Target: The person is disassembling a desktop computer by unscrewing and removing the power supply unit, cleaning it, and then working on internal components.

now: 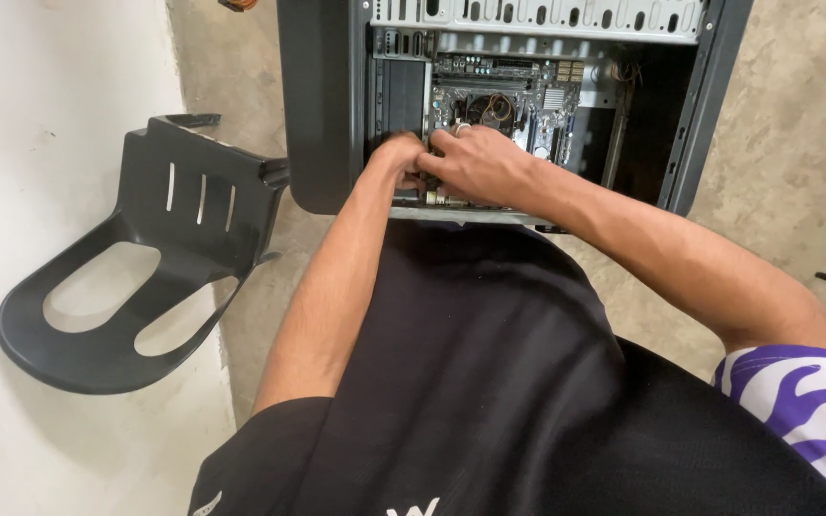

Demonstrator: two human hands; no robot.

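Seen nearest, at the bottom of the frame: dark shirt (489,382) and a purple-striped sleeve (805,401) at lower right. Above these, both forearms reaching up to frame centre. Left hand (396,158) and right hand (478,162) pressed together at the lower edge of the circuit board (518,105), fingers curled; impossible to tell what either grip held. Farther up, open computer case (322,105) lying on the floor. At left, black plastic chair (145,258).

An open black computer case (518,105) lies on its side on the concrete floor (786,143), its green circuit board (528,105) with round fan exposed, facing up
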